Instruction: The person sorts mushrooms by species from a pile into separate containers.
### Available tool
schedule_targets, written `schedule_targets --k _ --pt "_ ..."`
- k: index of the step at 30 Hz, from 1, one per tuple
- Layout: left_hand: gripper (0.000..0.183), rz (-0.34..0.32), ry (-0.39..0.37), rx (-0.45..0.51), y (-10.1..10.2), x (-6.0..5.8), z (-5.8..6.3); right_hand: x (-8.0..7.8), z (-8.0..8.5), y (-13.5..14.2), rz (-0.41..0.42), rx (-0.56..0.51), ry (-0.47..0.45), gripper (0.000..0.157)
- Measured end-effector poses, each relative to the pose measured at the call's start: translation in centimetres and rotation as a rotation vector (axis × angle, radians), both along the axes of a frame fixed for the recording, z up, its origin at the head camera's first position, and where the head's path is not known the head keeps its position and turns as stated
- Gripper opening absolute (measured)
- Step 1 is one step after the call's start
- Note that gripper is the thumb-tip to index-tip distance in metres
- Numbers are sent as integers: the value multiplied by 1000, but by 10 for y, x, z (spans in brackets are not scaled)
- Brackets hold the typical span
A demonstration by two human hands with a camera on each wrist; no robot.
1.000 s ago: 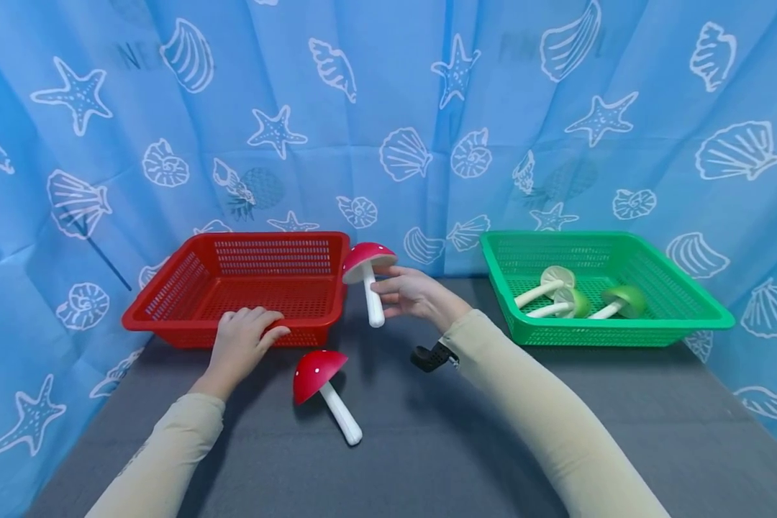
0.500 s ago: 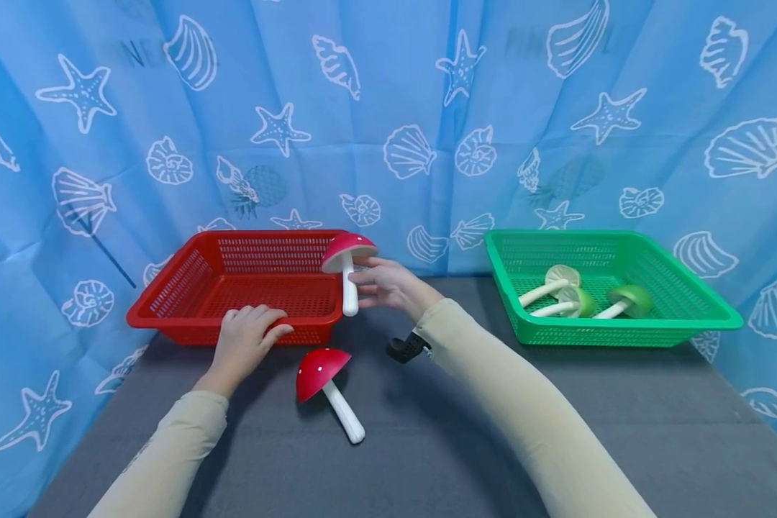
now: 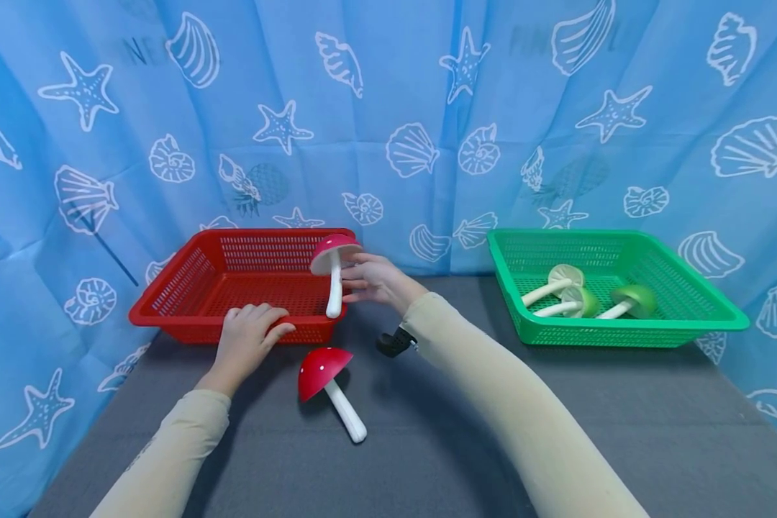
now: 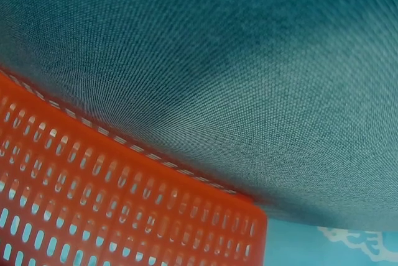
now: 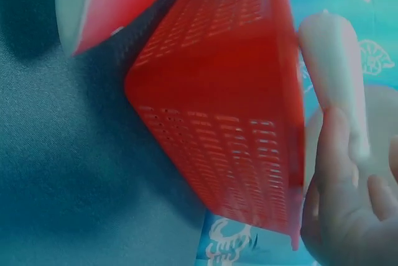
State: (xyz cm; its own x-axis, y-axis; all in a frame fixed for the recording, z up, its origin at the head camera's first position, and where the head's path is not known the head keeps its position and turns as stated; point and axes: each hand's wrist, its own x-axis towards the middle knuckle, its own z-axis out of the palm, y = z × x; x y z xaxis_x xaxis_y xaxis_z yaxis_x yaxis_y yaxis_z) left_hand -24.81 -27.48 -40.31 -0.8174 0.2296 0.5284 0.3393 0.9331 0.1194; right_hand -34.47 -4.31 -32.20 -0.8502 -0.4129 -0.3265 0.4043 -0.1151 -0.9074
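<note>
My right hand (image 3: 378, 282) pinches a toy mushroom by its white stem (image 3: 334, 291). Its red, white-spotted cap (image 3: 332, 246) points up, over the right end of the red basket (image 3: 233, 321). In the right wrist view the thumb (image 5: 336, 148) presses on the stem, close beside the basket's rim. My left hand (image 3: 247, 338) grips the basket's near rim, its fingers bent over the edge. Another red-capped mushroom (image 3: 346, 410) lies on the table in front of the basket, cap toward the left. The left wrist view shows the basket's perforated side (image 4: 124, 185) but no hand.
To the right stands a green basket (image 3: 634, 324) holding three mushrooms with pale stems, at least two with green caps (image 3: 637, 298). A dark grey cloth (image 3: 427, 446) covers the table. Behind both baskets hangs a blue curtain (image 3: 388, 93) printed with shells and starfish.
My right hand has moved left with the mushroom, from beside the red basket to over its right end. The left hand keeps its place on the rim.
</note>
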Motion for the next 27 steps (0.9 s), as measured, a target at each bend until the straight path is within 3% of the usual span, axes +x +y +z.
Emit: schedule_targets --k 11,27 --pt "39 4 -5 10 0 0 1 13 -7 13 -19 62 39 47" --pt "38 16 -21 -6 0 -1 1 41 -43 65 -3 102 -57 44"
